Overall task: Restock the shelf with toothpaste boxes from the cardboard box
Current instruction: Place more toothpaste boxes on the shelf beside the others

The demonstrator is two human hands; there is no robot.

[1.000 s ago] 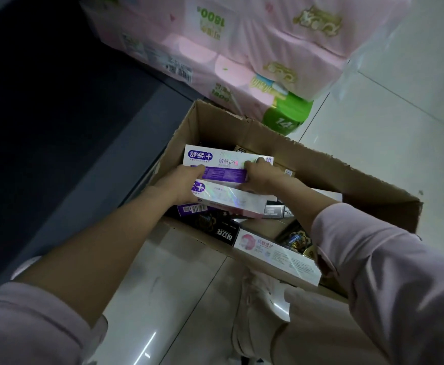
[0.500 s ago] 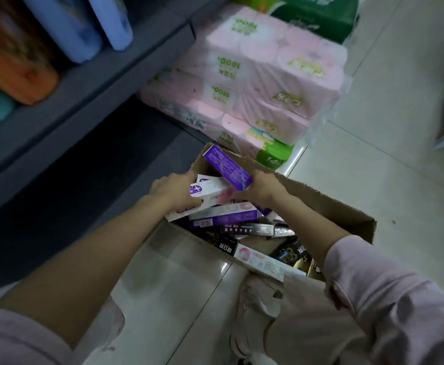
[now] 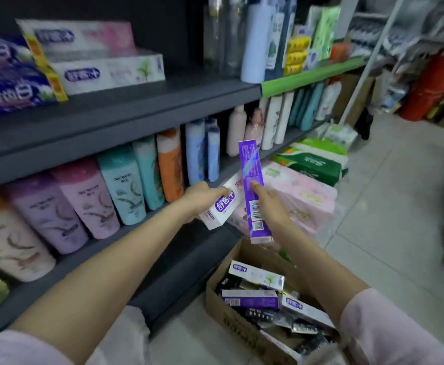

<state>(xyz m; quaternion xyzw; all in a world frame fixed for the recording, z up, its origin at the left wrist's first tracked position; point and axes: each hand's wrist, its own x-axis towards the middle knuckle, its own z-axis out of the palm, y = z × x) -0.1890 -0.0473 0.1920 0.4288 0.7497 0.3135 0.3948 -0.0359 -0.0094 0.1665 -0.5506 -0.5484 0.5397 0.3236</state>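
Head camera, looking forward and down along a shop aisle. Two bare forearms reach out, each hand holding one toothpaste box, so two boxes are raised in front of the shelves. The left hand [image 3: 202, 197] grips a white toothpaste box [image 3: 222, 205] with a purple logo, fingers curled round its upper end; the box slants down toward the viewer. The right hand [image 3: 269, 204] grips a purple toothpaste box [image 3: 252, 191] held nearly upright, thumb pressed on its face. The two boxes cross just beside each other.

Below the right arm, on the tiled floor, sits an open cardboard box [image 3: 231, 320] with at least three more white-and-purple toothpaste boxes lying on darker packs. On the top shelf [image 3: 126, 101] at left, two white toothpaste boxes are stacked beside blue ones. The shelf below carries a row of shampoo bottles [image 3: 120, 185]. Behind the hands stand pink tissue packs [image 3: 302, 196], partly hidden by the raised boxes.
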